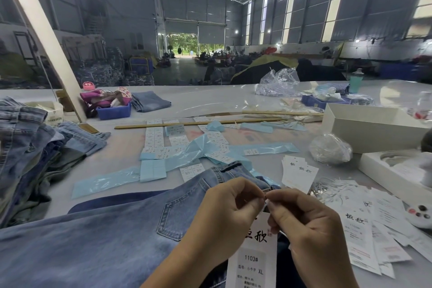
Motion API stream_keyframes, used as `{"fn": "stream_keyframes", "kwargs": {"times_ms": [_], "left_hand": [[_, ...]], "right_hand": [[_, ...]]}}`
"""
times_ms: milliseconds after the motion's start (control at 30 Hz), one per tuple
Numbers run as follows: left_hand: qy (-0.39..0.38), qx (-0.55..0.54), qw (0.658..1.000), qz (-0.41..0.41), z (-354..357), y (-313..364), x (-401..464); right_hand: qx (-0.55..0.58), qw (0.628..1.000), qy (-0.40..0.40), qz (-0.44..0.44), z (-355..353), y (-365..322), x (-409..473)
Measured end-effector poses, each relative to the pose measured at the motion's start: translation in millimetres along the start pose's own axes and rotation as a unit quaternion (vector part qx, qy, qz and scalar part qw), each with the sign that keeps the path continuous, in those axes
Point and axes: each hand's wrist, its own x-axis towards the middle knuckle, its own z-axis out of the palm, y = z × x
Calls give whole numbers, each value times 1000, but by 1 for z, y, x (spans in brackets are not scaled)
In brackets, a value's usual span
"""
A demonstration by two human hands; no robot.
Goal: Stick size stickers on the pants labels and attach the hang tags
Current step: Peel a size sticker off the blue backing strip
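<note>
A pair of light blue jeans (105, 236) lies across the near table, its waistband towards the middle. A white hang tag (253, 257) printed "1103#" and "XL" hangs below my hands. My left hand (224, 213) and my right hand (304, 220) meet fingertip to fingertip at the tag's top, by the waistband, pinching its thin white string. Sheets of small white size stickers (161, 140) on blue backing lie beyond the jeans. Loose hang tags (299, 173) are stacked to the right, more tags (374, 229) fanned beside my right hand.
Folded jeans (30, 147) are piled at the left. White strings (332, 192) lie by the tags. An open white box (374, 128), plastic bags (329, 147), a blue bin (114, 111) and two wooden sticks (198, 123) sit farther back.
</note>
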Motion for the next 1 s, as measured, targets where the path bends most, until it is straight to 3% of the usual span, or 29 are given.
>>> {"fn": "stream_keyframes", "kwargs": {"times_ms": [167,433,1000], "left_hand": [[11,-39,999,-14,-1,0,0],[-9,-203,978,-56,-5,6,4],[-24,-181,982,-39,-3,-4,2]], "right_hand": [[0,1000,-5,11,0,-2,-2],[14,1000,-5,28,2,-4,-1],[-27,1000,-1,2,2,3,-1]]}}
